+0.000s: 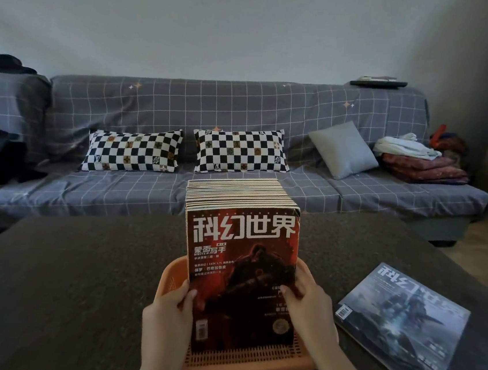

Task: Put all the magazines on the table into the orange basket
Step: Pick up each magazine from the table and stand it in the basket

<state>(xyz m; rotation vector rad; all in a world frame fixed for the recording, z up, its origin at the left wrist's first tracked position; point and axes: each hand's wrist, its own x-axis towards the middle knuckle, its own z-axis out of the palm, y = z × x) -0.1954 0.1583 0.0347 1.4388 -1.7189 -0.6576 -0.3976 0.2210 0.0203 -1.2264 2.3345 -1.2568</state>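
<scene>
From the head view, low in the middle of the frame, an orange slotted plastic basket (248, 363) sits on the dark speckled grey table (62, 271), packed with a thick row of upright magazines (236, 193) whose top edges run back toward the grey checked sofa (275, 103). The nearest one, a red-covered magazine with bold white title characters (240, 263), stands at the front of the row with its lower edge down inside the basket. The left hand (167, 315) grips its left edge, thumb curled over the cover and fingers hidden behind, while the right hand (311, 306) holds the right edge with the fingers laid across the cover's lower right. At the right of the frame, apart from both hands, a grey-blue glossy magazine (402, 325) lies flat on the table, so the job looks nearly finished with one left. To seat the red copy well, I'd say both hands should press it straight down and slightly back against the row, keeping it square so the corners do not snag the slots and the packed row does not tip forward. Then the right hand, being closer, seems the natural one to reach for the flat copy.
</scene>
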